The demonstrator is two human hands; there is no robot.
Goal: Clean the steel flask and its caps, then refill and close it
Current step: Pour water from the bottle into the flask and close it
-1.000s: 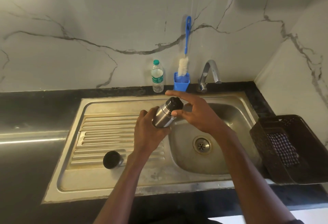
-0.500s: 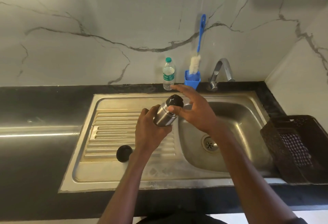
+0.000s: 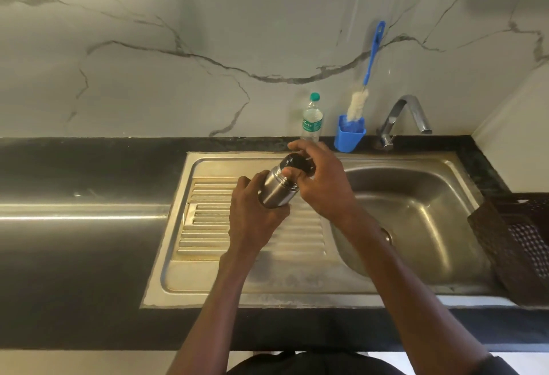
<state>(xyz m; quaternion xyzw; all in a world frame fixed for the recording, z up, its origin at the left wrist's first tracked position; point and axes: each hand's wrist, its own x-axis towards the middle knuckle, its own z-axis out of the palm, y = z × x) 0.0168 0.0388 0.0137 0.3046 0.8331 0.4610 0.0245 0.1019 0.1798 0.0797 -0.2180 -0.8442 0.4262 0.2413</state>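
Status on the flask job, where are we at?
Early. Done: nothing visibly; the sink basin looks dry and the tap is off. In hand: left hand grips the steel flask tilted over the drainboard while the right hand holds its black inner cap, apparently twisting. Left: washing with the bottle brush, refilling, perhaps from the water bottle, and closing.

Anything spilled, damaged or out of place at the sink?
Nothing stands out. The left hand grips the steel flask, tilted over the drainboard, while the right hand holds its black cap. No spill shows. The bottle brush stands in its blue holder beside the water bottle.
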